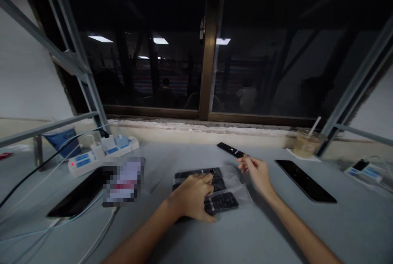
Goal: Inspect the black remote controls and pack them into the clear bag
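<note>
Several black remotes (221,201) in clear plastic wrapping lie side by side on the grey table (233,239). My left hand (195,196) rests over their left part, fingers bent and thumb spread toward the front; its palm hides part of them, and whether it grips one does not show. Behind the wrapped remotes, an unwrapped black remote (230,149) lies at a slant near the wall. My right hand (254,172) is at the near end of that remote, with its fingers curled; what lies between the fingertips, if anything, is too small to tell.
A power strip (102,157) with plugs and cables, a dark phone (81,194) and a lit phone (124,182) are at the left. On the right are a black phone (305,181), a drink cup (307,144) with a straw and another power strip (365,172).
</note>
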A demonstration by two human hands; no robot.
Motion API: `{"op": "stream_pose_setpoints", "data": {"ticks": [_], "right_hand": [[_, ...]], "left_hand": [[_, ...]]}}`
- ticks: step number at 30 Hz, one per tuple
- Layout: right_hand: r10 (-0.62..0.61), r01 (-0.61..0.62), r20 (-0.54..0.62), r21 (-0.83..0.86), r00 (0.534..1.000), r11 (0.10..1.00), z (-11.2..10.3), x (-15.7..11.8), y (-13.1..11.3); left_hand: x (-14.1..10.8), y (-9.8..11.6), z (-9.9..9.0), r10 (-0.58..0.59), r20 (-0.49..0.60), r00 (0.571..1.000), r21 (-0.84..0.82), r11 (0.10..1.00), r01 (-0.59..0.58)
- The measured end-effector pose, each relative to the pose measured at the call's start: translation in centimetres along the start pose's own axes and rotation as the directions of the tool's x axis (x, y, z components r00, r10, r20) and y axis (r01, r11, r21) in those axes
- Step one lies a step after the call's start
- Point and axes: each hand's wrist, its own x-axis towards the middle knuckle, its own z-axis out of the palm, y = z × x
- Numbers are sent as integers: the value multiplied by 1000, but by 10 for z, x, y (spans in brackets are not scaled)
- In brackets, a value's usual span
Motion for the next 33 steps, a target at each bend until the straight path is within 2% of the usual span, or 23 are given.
{"op": "stream_pose_setpoints", "data": {"ticks": [3, 5, 8, 10, 12, 14, 15, 19, 23, 26, 33], "right_hand": [[-47, 51, 38, -116, 998, 992, -1, -1, 4], [-76, 85, 46, -251, 996, 964, -2, -2, 5], [-109, 112, 34, -501, 993, 858, -4, -2, 4], [-147, 146, 48, -604, 988, 783, -6, 0, 7], [-214, 228, 100, -623, 972, 748, -8, 4, 15], [-287, 328, 168, -614, 943, 718, -10, 10, 28], [-294, 333, 172, -649, 940, 684, -11, 13, 35], [-207, 267, 182, -800, 961, 537, -14, 18, 57], [-123, 244, 211, -863, 970, 443, -16, 18, 61], [-97, 238, 218, -874, 971, 423, -17, 18, 60], [-165, 243, 187, -854, 968, 460, -25, 21, 56]], "left_hand": [[0, -1, 2, 6, -5, 1000, -27, 1000, -6], [0, 1, 2, 2, -22, 1000, -64, 998, -3], [-2, 4, 2, -50, -83, 995, -145, 989, 37], [-3, 5, 5, -127, -76, 989, -192, 975, 110], [-5, 5, 8, -195, -19, 981, -222, 957, 186], [-5, 5, 12, -217, 39, 975, -237, 946, 220], [-6, 4, 13, -215, 59, 975, -242, 944, 223], [-6, 3, 13, -208, 115, 971, -247, 941, 231], [-6, 3, 10, -234, 207, 950, -233, 931, 280], [-6, 1, 9, -223, 238, 945, -215, 937, 275], [-6, -1, 12, -208, 188, 960, -227, 941, 249]]}}
